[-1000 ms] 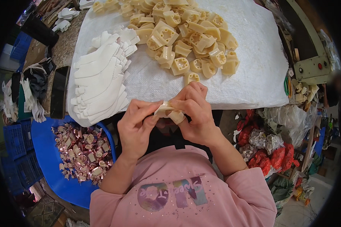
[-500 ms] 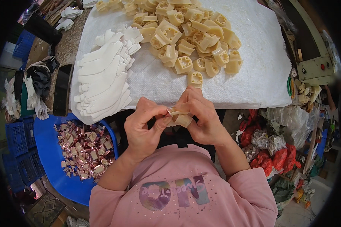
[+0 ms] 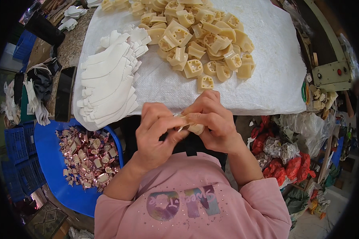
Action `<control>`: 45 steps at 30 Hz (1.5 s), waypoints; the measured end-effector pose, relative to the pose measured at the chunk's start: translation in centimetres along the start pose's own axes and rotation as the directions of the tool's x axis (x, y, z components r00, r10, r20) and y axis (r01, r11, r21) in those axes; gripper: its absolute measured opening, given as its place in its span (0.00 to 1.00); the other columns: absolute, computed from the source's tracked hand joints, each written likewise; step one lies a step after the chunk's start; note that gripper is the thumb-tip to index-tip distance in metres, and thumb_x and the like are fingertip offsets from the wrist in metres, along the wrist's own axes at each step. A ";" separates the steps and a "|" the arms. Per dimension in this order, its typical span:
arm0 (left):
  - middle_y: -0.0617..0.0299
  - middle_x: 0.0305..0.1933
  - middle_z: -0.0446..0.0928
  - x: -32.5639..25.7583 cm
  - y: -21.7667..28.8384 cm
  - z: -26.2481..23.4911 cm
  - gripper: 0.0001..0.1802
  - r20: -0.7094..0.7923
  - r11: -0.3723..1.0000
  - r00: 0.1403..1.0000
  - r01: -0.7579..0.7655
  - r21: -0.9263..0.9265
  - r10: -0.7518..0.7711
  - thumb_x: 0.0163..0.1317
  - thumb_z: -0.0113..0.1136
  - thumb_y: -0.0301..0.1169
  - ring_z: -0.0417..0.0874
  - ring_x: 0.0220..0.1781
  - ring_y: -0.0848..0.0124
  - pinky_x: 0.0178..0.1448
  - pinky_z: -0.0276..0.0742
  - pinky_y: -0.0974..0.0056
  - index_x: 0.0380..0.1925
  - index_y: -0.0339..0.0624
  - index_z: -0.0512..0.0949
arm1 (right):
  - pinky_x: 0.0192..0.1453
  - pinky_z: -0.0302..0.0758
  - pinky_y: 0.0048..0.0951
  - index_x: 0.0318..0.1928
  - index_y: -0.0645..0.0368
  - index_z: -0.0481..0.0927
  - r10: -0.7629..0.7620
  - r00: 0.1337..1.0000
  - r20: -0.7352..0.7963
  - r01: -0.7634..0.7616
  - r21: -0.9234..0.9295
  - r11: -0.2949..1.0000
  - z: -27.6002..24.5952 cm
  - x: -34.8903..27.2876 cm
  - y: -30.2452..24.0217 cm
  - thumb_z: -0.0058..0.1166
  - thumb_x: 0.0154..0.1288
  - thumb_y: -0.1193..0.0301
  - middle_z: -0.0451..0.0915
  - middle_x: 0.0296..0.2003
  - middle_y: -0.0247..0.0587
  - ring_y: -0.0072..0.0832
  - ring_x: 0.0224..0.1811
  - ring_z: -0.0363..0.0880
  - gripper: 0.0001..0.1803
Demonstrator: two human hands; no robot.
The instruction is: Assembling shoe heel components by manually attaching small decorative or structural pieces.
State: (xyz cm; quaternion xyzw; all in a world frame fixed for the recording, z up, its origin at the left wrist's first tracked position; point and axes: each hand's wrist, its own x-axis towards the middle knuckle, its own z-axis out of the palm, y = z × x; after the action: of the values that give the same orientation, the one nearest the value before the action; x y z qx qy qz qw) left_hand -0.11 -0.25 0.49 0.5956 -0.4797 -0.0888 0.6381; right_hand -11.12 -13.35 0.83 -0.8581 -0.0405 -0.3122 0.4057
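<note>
Just in front of the table edge, my two hands meet over a small cream plastic shoe heel (image 3: 196,128). My right hand (image 3: 214,123) grips it with curled fingers, which cover much of it. My left hand (image 3: 154,126) is closed at its left side, thumb and forefinger pinched by a thin white edge; whether that is a separate piece is too small to tell. Beyond them, a single cream heel (image 3: 205,83) lies near the front of a big heap of similar heels (image 3: 195,38). To its left, flat white cut pieces (image 3: 107,79) lie in overlapping stacks.
A white woven sheet (image 3: 267,71) covers the table. At lower left, a blue tub (image 3: 54,175) holds many shiny pink pieces (image 3: 89,157). A dark phone (image 3: 66,93) and black cup (image 3: 44,28) are on the left. Red and clear plastic bags (image 3: 293,167) lie at right.
The left fingers have shifted slightly right and closed in over the heel's edge. The heel has turned a little in the right hand and is more covered.
</note>
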 end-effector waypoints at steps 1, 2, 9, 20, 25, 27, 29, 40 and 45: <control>0.64 0.25 0.69 -0.2 -0.3 -0.5 0.06 0.002 0.988 0.995 -0.102 0.113 0.103 0.47 0.66 0.22 0.68 0.28 0.67 0.30 0.65 0.67 0.24 0.41 0.78 | 0.45 0.60 0.35 0.35 0.58 0.75 0.000 1.000 0.001 0.000 -0.001 1.000 0.0 0.1 -0.1 0.55 0.37 0.83 0.73 0.33 0.37 0.36 0.36 0.67 0.18; 0.64 0.27 0.69 -0.4 -0.6 -0.8 0.08 0.014 0.953 0.979 -0.200 0.228 0.202 0.44 0.67 0.19 0.68 0.31 0.66 0.32 0.66 0.68 0.25 0.42 0.79 | 0.46 0.60 0.37 0.35 0.58 0.75 -0.032 0.999 0.020 0.033 -0.080 0.996 0.0 0.4 -0.2 0.58 0.39 0.81 0.74 0.34 0.37 0.36 0.37 0.68 0.17; 0.62 0.29 0.65 -1.3 -1.9 -2.4 0.12 -0.118 0.981 0.986 -0.096 0.167 0.117 0.44 0.64 0.15 0.68 0.32 0.67 0.33 0.65 0.67 0.27 0.43 0.78 | 0.44 0.69 0.34 0.37 0.60 0.75 0.022 0.991 -0.130 -0.038 -0.126 0.991 -0.4 1.2 -1.8 0.61 0.53 0.74 0.76 0.38 0.39 0.32 0.37 0.72 0.12; 0.52 0.37 0.73 -0.7 -0.1 -1.1 0.10 0.074 0.964 0.962 -0.265 0.024 0.263 0.45 0.61 0.16 0.78 0.38 0.57 0.38 0.76 0.60 0.30 0.36 0.75 | 0.37 0.75 0.25 0.48 0.65 0.68 0.728 0.682 -0.067 -0.323 0.866 0.383 3.0 -2.1 -2.9 0.45 0.70 0.66 0.78 0.41 0.45 0.26 0.39 0.79 0.15; 0.54 0.33 0.73 -0.5 -0.2 -0.7 0.10 0.144 0.909 0.933 -0.355 0.219 0.330 0.42 0.60 0.16 0.77 0.32 0.62 0.30 0.72 0.65 0.27 0.33 0.74 | 0.39 0.74 0.25 0.48 0.66 0.72 0.717 0.694 -0.065 -0.372 0.821 0.434 2.5 -3.3 -2.6 0.42 0.70 0.69 0.78 0.43 0.46 0.26 0.38 0.78 0.13; 0.55 0.32 0.71 -0.3 0.0 -0.6 0.09 0.196 0.848 0.914 -0.404 0.344 0.356 0.41 0.60 0.17 0.75 0.30 0.64 0.28 0.69 0.66 0.26 0.33 0.73 | 0.40 0.74 0.24 0.47 0.66 0.73 0.698 0.715 -0.044 -0.386 0.808 0.446 2.3 -3.3 -2.6 0.41 0.70 0.70 0.78 0.44 0.46 0.26 0.38 0.78 0.13; 0.56 0.32 0.71 -0.3 0.4 -0.3 0.09 0.213 0.840 0.917 -0.395 0.371 0.337 0.41 0.60 0.17 0.74 0.29 0.64 0.28 0.68 0.65 0.25 0.33 0.73 | 0.41 0.74 0.24 0.47 0.66 0.74 0.661 0.750 -0.024 -0.430 0.742 0.514 2.3 -2.8 -2.9 0.40 0.68 0.72 0.79 0.42 0.45 0.26 0.37 0.78 0.13; 0.54 0.33 0.72 -1.1 -0.9 -0.5 0.11 0.198 0.902 0.960 -0.256 0.349 0.197 0.40 0.58 0.13 0.74 0.29 0.62 0.30 0.70 0.61 0.25 0.34 0.70 | 0.33 0.74 0.25 0.47 0.62 0.75 0.558 0.823 0.105 -0.559 0.316 0.766 0.1 -1.7 -1.0 0.42 0.67 0.68 0.80 0.32 0.39 0.23 0.31 0.78 0.14; 0.50 0.37 0.75 -1.0 -0.3 -0.4 0.14 0.132 0.990 0.982 -0.138 0.001 0.137 0.39 0.56 0.07 0.81 0.39 0.56 0.40 0.78 0.62 0.22 0.34 0.67 | 0.45 0.77 0.27 0.46 0.63 0.74 0.609 0.711 0.352 -0.664 0.622 0.416 -0.8 -1.5 1.0 0.58 0.61 0.69 0.78 0.40 0.39 0.23 0.41 0.78 0.15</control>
State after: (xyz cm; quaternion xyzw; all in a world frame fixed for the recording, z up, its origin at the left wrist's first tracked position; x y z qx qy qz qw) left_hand -0.21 0.55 -0.20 0.5572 -0.5610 -0.0812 0.6068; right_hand -12.39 -14.35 -0.29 -0.5914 0.1557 -0.0628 0.7887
